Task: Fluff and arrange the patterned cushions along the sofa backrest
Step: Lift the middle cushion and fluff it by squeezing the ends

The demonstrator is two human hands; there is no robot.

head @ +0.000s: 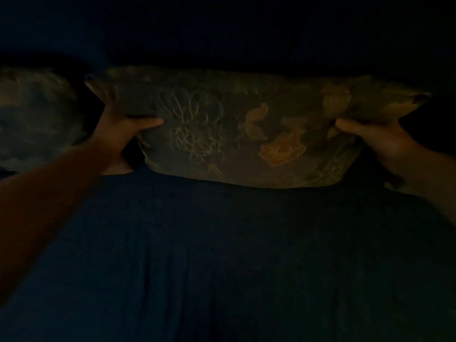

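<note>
Two patterned cushions (246, 129) (34, 119), two hands (118, 129) (385, 141), one sofa (222, 255).

The cushion (246, 129) is woven cloth, matt, with a flower pattern that looks stitched or printed in paler thread. Left of the cushion, a second cushion (32, 119) shows similar matt patterned cloth. Below the cushion, the sofa seat (222, 255) is dark, matt, slightly rough fabric.

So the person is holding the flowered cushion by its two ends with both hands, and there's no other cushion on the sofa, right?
Not quite. The head view shows both hands, left hand and right hand, gripping the flowered cushion by its ends, but a second patterned cushion sits to its left on the dark sofa.
</note>
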